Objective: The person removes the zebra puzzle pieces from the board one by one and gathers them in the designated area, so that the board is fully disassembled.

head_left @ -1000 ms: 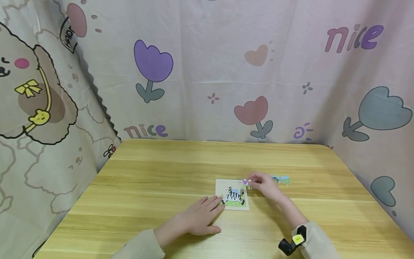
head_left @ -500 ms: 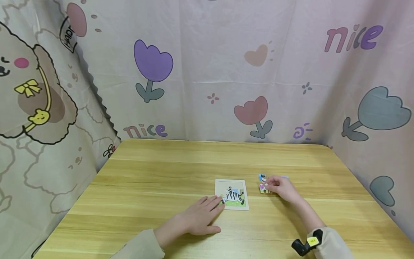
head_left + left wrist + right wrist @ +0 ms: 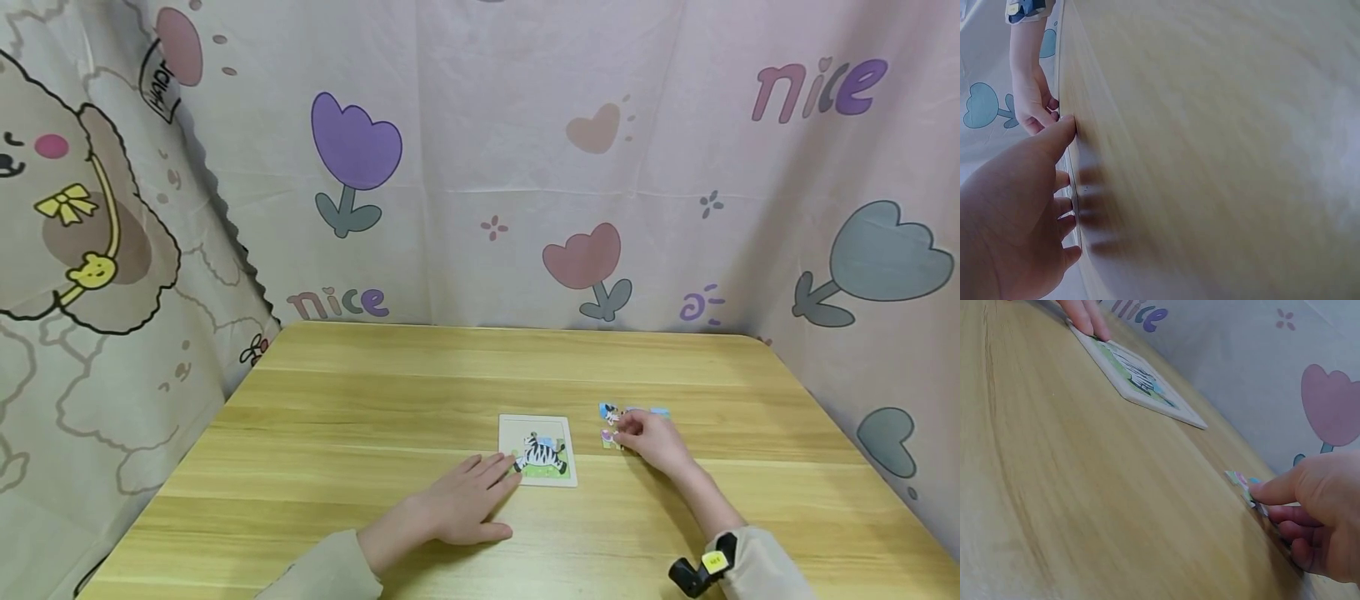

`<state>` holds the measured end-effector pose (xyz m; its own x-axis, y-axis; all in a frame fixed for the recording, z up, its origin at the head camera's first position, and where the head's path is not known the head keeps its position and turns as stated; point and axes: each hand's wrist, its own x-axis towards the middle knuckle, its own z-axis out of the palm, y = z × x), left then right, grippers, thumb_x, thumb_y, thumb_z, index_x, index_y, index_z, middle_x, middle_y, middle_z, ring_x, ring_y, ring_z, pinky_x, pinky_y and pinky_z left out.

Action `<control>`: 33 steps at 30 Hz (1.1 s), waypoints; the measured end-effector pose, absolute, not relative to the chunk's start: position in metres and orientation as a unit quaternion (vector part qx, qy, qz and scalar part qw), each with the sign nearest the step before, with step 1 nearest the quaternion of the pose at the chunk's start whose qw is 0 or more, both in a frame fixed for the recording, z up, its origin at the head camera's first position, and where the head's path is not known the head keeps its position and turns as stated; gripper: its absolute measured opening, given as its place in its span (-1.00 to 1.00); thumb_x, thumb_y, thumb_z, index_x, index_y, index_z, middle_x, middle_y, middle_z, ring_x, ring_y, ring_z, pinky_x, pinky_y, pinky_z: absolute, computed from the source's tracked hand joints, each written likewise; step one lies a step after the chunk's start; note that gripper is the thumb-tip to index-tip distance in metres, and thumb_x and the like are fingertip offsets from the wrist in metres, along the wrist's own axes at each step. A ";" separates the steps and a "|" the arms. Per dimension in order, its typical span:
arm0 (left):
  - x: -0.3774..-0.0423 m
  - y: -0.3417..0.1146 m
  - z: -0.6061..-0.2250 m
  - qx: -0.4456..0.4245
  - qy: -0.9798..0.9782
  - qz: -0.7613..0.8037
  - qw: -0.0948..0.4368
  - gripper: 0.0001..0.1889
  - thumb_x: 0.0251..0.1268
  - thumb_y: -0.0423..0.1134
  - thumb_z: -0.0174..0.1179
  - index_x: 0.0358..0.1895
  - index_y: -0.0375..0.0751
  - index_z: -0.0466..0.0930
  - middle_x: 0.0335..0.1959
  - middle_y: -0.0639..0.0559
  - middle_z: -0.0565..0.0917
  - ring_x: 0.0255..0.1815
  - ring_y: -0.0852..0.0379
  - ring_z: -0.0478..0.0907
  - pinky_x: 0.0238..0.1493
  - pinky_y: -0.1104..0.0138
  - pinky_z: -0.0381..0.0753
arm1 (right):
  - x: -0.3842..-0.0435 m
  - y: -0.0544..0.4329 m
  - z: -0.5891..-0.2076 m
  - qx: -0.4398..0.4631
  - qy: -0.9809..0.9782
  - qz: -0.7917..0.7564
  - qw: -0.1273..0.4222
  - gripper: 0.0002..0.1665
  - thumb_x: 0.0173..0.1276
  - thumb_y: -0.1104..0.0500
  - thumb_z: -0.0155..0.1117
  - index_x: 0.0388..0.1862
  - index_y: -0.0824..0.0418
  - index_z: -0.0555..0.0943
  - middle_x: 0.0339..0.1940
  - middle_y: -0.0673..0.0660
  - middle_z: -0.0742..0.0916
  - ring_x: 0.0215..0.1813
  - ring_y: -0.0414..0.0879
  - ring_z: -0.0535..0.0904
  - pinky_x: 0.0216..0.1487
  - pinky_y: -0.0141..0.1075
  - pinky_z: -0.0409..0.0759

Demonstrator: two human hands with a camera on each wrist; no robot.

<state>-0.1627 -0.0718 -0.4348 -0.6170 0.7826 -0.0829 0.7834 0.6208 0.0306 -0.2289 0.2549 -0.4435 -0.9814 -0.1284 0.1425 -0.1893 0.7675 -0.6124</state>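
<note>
A puzzle board [image 3: 536,422] with a pale frame lies on the table, a zebra picture partly filled in on it. My left hand [image 3: 468,504] rests flat with spread fingers, its fingertips on the board's lower left edge. To the right of the board, my right hand [image 3: 654,439] pinches at a small pink-and-green puzzle piece [image 3: 607,438] low at the table surface. In the right wrist view the thumb overlaps this puzzle piece [image 3: 1235,478], and the other fingers are curled beneath. Just behind lies a blue puzzle piece with a zebra head [image 3: 608,412].
Another blue puzzle piece [image 3: 660,412] shows behind the right hand, partly covered by it. The wooden table [image 3: 360,400] reaches back to a printed curtain [image 3: 465,167]. A black wrist camera [image 3: 702,568] sits on the right sleeve.
My right hand has moved right, from the board's upper right corner to the loose pieces, bringing the pink-and-green puzzle piece down there. The left hand has stayed still.
</note>
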 end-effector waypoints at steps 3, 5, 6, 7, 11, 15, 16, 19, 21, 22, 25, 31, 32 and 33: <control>-0.163 -0.072 -0.435 0.436 0.899 -0.005 0.044 -0.25 0.32 0.27 -0.18 0.43 -0.13 0.09 0.45 -0.12 0.07 0.44 -0.02 -0.02 0.37 0.08 0.06 | -0.228 0.254 -0.443 0.072 -0.941 0.328 0.047 -0.83 0.13 0.26 0.35 -0.32 0.32 0.60 -0.53 0.01 0.60 -0.43 -0.16 0.46 -0.38 -0.31 0.43; -0.163 -0.072 -0.436 0.434 0.900 -0.006 0.045 -0.25 0.32 0.28 -0.17 0.43 -0.12 0.09 0.45 -0.12 0.07 0.44 -0.02 -0.02 0.38 0.08 0.05 | -0.228 0.255 -0.443 0.066 -0.942 0.326 0.046 -0.82 0.14 0.25 0.34 -0.31 0.33 0.60 -0.51 0.01 0.60 -0.42 -0.15 0.46 -0.36 -0.30 0.43; -0.163 -0.072 -0.436 0.434 0.900 -0.006 0.045 -0.25 0.32 0.28 -0.17 0.43 -0.12 0.09 0.45 -0.11 0.06 0.44 -0.02 -0.02 0.38 0.08 0.05 | -0.228 0.255 -0.443 0.065 -0.942 0.325 0.047 -0.82 0.14 0.25 0.34 -0.30 0.33 0.60 -0.51 0.02 0.60 -0.41 -0.15 0.46 -0.36 -0.29 0.43; -0.163 -0.072 -0.436 0.434 0.900 -0.007 0.045 -0.25 0.32 0.28 -0.17 0.43 -0.12 0.09 0.45 -0.11 0.06 0.45 -0.02 -0.02 0.38 0.08 0.04 | -0.229 0.255 -0.443 0.064 -0.943 0.325 0.047 -0.82 0.14 0.25 0.34 -0.31 0.33 0.60 -0.51 0.02 0.60 -0.41 -0.15 0.46 -0.36 -0.29 0.43; -0.163 -0.072 -0.435 0.435 0.899 -0.007 0.047 -0.25 0.32 0.28 -0.18 0.43 -0.12 0.09 0.45 -0.11 0.05 0.45 -0.02 -0.03 0.38 0.08 0.04 | -0.230 0.256 -0.444 0.066 -0.941 0.328 0.050 -0.83 0.14 0.24 0.34 -0.31 0.32 0.61 -0.52 0.02 0.59 -0.42 -0.14 0.45 -0.37 -0.29 0.42; -0.162 -0.073 -0.433 0.437 0.898 -0.006 0.047 -0.26 0.32 0.27 -0.18 0.43 -0.12 0.09 0.45 -0.12 0.06 0.44 -0.02 -0.02 0.38 0.08 0.05 | -0.230 0.257 -0.443 0.064 -0.938 0.335 0.056 -0.83 0.15 0.25 0.33 -0.29 0.30 0.61 -0.49 0.02 0.60 -0.40 -0.14 0.46 -0.35 -0.28 0.43; -0.162 -0.073 -0.433 0.438 0.898 -0.007 0.045 -0.26 0.32 0.27 -0.18 0.43 -0.12 0.09 0.45 -0.12 0.06 0.44 -0.03 -0.01 0.38 0.08 0.05 | -0.229 0.257 -0.443 0.063 -0.938 0.336 0.058 -0.83 0.14 0.25 0.32 -0.29 0.30 0.61 -0.49 0.02 0.60 -0.40 -0.14 0.46 -0.35 -0.29 0.43; -0.162 -0.073 -0.432 0.440 0.897 -0.006 0.042 -0.26 0.32 0.27 -0.19 0.43 -0.13 0.09 0.45 -0.12 0.06 0.44 -0.03 0.00 0.37 0.08 0.06 | -0.228 0.254 -0.441 0.066 -0.937 0.336 0.062 -0.81 0.15 0.24 0.33 -0.26 0.30 0.61 -0.46 0.02 0.63 -0.38 -0.14 0.49 -0.34 -0.29 0.46; -0.161 -0.073 -0.431 0.439 0.898 -0.005 0.042 -0.26 0.32 0.28 -0.18 0.43 -0.12 0.10 0.45 -0.12 0.07 0.44 -0.03 0.00 0.37 0.08 0.06 | -0.227 0.249 -0.439 0.073 -0.935 0.342 0.057 -0.78 0.17 0.23 0.33 -0.23 0.31 0.61 -0.43 0.02 0.64 -0.36 -0.14 0.50 -0.33 -0.30 0.48; -0.161 -0.073 -0.431 0.438 0.898 -0.005 0.043 -0.26 0.32 0.28 -0.18 0.43 -0.12 0.09 0.45 -0.12 0.06 0.44 -0.03 0.00 0.37 0.08 0.06 | -0.227 0.246 -0.438 0.076 -0.933 0.347 0.054 -0.77 0.17 0.23 0.33 -0.21 0.32 0.61 -0.42 0.02 0.64 -0.35 -0.14 0.51 -0.32 -0.30 0.49; -0.162 -0.073 -0.432 0.436 0.899 -0.003 0.044 -0.26 0.32 0.28 -0.18 0.43 -0.12 0.10 0.45 -0.12 0.06 0.44 -0.03 0.00 0.38 0.08 0.05 | -0.227 0.234 -0.437 0.093 -0.928 0.359 0.045 -0.74 0.19 0.24 0.31 -0.16 0.34 0.60 -0.37 0.03 0.64 -0.30 -0.12 0.53 -0.26 -0.29 0.51; -0.162 -0.072 -0.432 0.434 0.900 -0.003 0.049 -0.25 0.32 0.28 -0.18 0.43 -0.12 0.09 0.45 -0.12 0.05 0.44 -0.03 -0.02 0.38 0.08 0.04 | -0.228 0.207 -0.437 0.121 -0.916 0.380 0.041 -0.75 0.14 0.32 0.32 -0.18 0.35 0.60 -0.39 0.01 0.63 -0.31 -0.15 0.52 -0.25 -0.33 0.52; -0.162 -0.072 -0.433 0.434 0.900 -0.004 0.050 -0.25 0.32 0.28 -0.18 0.43 -0.12 0.08 0.45 -0.12 0.05 0.45 -0.02 -0.03 0.38 0.08 0.04 | -0.228 0.202 -0.437 0.123 -0.913 0.387 0.041 -0.75 0.12 0.33 0.34 -0.20 0.35 0.60 -0.41 0.01 0.63 -0.33 -0.16 0.52 -0.27 -0.34 0.52; -0.162 -0.071 -0.433 0.434 0.900 -0.003 0.051 -0.25 0.32 0.28 -0.18 0.43 -0.12 0.09 0.46 -0.12 0.04 0.45 -0.03 -0.03 0.38 0.08 0.03 | -0.228 0.198 -0.438 0.129 -0.910 0.391 0.040 -0.75 0.11 0.33 0.34 -0.20 0.36 0.60 -0.42 0.01 0.63 -0.34 -0.16 0.52 -0.28 -0.35 0.52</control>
